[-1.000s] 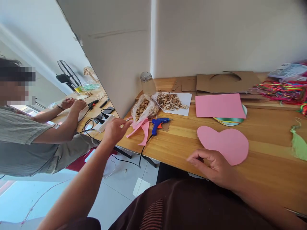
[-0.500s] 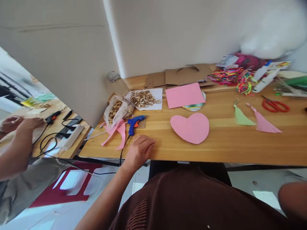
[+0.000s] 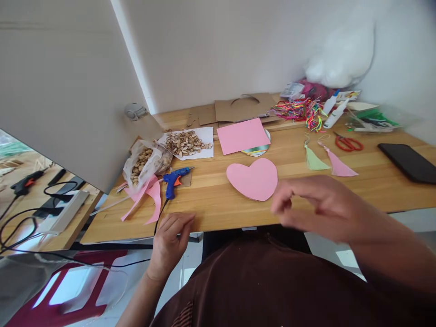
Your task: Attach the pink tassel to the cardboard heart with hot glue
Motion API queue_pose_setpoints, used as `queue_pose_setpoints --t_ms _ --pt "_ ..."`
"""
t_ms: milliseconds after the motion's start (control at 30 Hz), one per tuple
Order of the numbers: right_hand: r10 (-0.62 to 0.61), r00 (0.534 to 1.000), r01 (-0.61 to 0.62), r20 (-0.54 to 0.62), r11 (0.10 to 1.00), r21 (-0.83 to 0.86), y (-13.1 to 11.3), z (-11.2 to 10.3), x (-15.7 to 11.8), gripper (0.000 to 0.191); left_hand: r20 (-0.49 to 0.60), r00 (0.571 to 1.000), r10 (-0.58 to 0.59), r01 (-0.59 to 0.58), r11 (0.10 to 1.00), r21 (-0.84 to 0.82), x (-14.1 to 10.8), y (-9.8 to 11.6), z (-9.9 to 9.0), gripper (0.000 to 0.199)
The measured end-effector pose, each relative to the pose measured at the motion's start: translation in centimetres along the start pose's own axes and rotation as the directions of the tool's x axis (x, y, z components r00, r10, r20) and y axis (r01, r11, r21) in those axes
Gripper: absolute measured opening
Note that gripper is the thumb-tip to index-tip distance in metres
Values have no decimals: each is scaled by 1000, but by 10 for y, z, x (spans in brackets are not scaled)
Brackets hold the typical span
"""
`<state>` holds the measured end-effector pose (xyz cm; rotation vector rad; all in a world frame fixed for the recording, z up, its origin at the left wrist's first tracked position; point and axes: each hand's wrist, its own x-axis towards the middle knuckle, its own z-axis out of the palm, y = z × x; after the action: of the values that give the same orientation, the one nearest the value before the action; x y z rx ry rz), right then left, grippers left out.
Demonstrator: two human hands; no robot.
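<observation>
My left hand (image 3: 172,238) rests at the table's front edge, fingers loosely curled together and nothing visible in them. Just beyond it lies a blue hot glue gun (image 3: 173,180) with an orange trigger, its nozzle over a small brown piece. My right hand (image 3: 316,209), blurred, hovers over the front of the table. Its fingers are bent, with a gap to the thumb and nothing between them. Close to its fingertips a pink paper heart (image 3: 253,179) lies flat. Behind that, a pink paper rectangle (image 3: 243,135) partly covers a rounded piece with a shiny green surface (image 3: 257,151).
Pistachio-like shells (image 3: 187,143) lie on white paper, beside a plastic bag of nuts (image 3: 141,165) and pink scraps (image 3: 153,200). To the right are a green tassel (image 3: 314,160), a pink tassel (image 3: 340,164), red-handled scissors (image 3: 348,143), a phone (image 3: 410,161), colourful strings (image 3: 299,110) and glue bottles (image 3: 336,114).
My right hand has come up from the lower right to beside the pink heart. The view has swung right, so the co-worker's hands have left it. My left hand stays at the table edge.
</observation>
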<state>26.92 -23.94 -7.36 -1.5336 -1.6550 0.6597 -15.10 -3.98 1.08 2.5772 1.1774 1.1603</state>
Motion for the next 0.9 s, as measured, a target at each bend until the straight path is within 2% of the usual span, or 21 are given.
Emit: queue_pose_setpoints --t_ms 67,100,133,167,233,367,467,633,767,900 --pt "0 1000 0 -5 1000 -16 -68 -14 123 41 -21 1000 10 -10 1000 -2 -1 0 4 25" --pt "-9 1000 9 -12 1000 -18 -94 -19 170 40 -21 1000 17 -17 1000 -9 0 1 6 29" --pt "-15 1000 15 -17 1000 -20 -111 -24 204 39 -15 1000 27 -27 999 -18 1 2 9 34" --pt "-16 1000 16 -15 1000 -22 -121 -27 224 38 -4 999 37 -37 999 -27 2 3 12 38" --pt "-12 1000 12 9 1000 -21 -124 -31 234 34 -1 999 53 -53 998 -40 6 7 18 45" --pt "7 1000 -7 28 1000 15 -108 -28 214 25 12 995 102 -101 992 -69 13 16 27 36" --pt "20 999 -20 -33 1000 -15 -104 -22 213 23 59 988 141 -137 988 -69 14 19 29 24" --pt "56 987 -70 -148 993 -94 -94 -20 223 25 27 997 76 -77 997 22 15 12 24 19" --pt "120 973 -151 -197 976 -154 -74 -29 241 24 63 992 112 -112 994 12 23 9 25 23" --pt "239 961 -267 -141 932 -243 -58 -37 275 41 107 979 173 -169 985 -45 34 17 34 27"
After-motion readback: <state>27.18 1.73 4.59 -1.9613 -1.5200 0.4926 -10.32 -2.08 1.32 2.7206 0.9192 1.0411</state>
